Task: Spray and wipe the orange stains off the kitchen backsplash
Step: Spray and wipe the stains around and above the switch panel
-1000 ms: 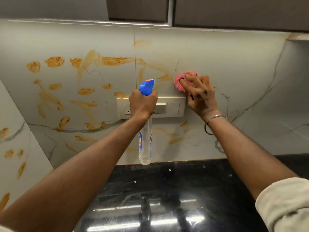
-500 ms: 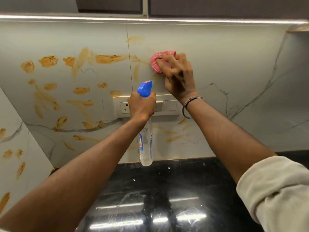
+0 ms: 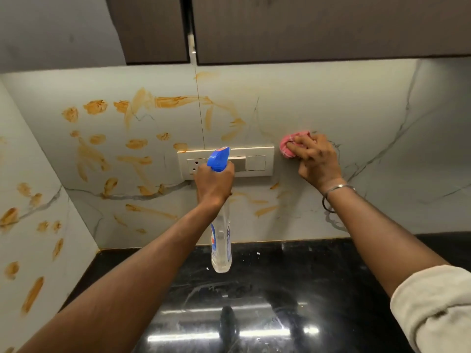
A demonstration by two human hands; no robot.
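Orange stains (image 3: 168,101) streak the backsplash (image 3: 331,103); left fingers (image 3: 201,174), mostly hidden, grip the spray bottle (image 3: 221,250), right fingers (image 3: 305,149) clutch a half-covered cloth (image 3: 286,146).

Both arms stretched forward, left hand (image 3: 215,183) fisted round spray bottle (image 3: 221,250) neck before the switch plate (image 3: 256,163), right hand (image 3: 317,161) gripping bunched pink cloth (image 3: 288,147) just right of it.

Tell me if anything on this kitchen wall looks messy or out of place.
Yes. Orange stains smear the backsplash left of, above and below the switch panel, and run onto the left side wall. The area by the pink cloth looks clean.
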